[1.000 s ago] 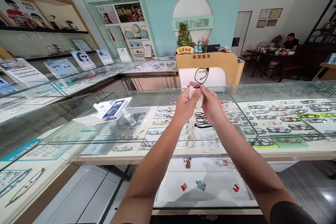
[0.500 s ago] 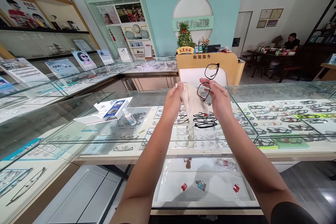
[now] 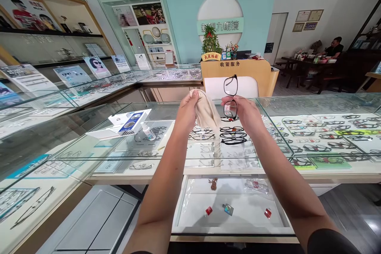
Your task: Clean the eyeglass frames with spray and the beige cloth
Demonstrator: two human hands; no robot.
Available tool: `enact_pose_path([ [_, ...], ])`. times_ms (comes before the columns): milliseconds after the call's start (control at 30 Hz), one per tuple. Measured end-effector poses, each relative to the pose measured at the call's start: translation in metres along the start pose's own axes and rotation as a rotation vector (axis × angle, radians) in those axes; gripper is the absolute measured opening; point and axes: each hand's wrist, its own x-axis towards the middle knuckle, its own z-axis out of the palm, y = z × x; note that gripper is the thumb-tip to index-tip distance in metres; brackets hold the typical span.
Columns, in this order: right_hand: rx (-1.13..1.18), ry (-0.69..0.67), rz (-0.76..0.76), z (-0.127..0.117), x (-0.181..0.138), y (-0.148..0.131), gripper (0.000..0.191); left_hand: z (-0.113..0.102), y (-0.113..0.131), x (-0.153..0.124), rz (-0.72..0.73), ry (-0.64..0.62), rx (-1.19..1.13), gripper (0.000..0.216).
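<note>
Above the glass display counter point(image 3: 89, 135) of an optician's shop, a person holds a pair of black-framed glasses point(image 3: 230, 96) and a beige cloth point(image 3: 206, 113) at arm's length. The right hand point(image 3: 245, 113) pinches the glasses by the lower lens rim, with fingers and thumb closed on the frame. The pair stands on end over the counter's far edge, one lens above the other, the upper lens rising clear of the fingertips. The left hand point(image 3: 187, 109) is closed around one end of the cloth. The rest of the cloth drapes down and to the right from the fist, its free corner just beside the lower lens; whether it touches the frame cannot be told.

On top of the counter, to the left of both hands, sit a small spray bottle point(image 3: 147, 131) and a white-and-blue box point(image 3: 125, 123). Rows of spectacle frames point(image 3: 230, 135) lie under the counter's glass, directly below the hands. On the counter's near side a drawer point(image 3: 190, 202) stands open between the person's forearms.
</note>
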Motion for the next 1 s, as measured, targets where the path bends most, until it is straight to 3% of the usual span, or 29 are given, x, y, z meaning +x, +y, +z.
enact_pose_path([
  [133, -0.118, -0.115, 0.084, -0.009, -0.001, -0.004, 0.033, -0.009, 0.010, -0.003, 0.154, -0.037, 0.262, 0.044],
  [200, -0.185, -0.160, 0.112, -0.014, -0.001, -0.007, 0.033, -0.012, 0.017, -0.008, 0.270, -0.140, 0.444, 0.035],
  [300, -0.271, -0.234, 0.126, -0.019, -0.001, -0.012, 0.034, -0.015, 0.025, -0.013, 0.382, -0.336, 0.633, 0.046],
  [367, -0.323, -0.260, 0.134, -0.020, -0.002, -0.017, 0.035, -0.015, 0.026, -0.014, 0.461, -0.383, 0.712, 0.056],
  [467, -0.409, -0.291, 0.157, -0.018, -0.006, -0.027, 0.038, -0.011, 0.024, -0.014, 0.588, -0.364, 0.806, 0.073],
  [667, -0.505, -0.322, 0.149, -0.013, -0.013, -0.046, 0.042, -0.002, 0.020, -0.018, 0.776, -0.298, 0.831, 0.068],
  [900, -0.518, -0.347, 0.110, -0.018, -0.014, -0.047, 0.040, 0.001, 0.019, -0.020, 0.735, -0.309, 0.784, 0.066],
  [1000, -0.630, -0.250, 0.013, -0.017, -0.017, -0.049, 0.040, 0.002, 0.021, -0.021, 0.757, -0.242, 0.756, 0.065],
])
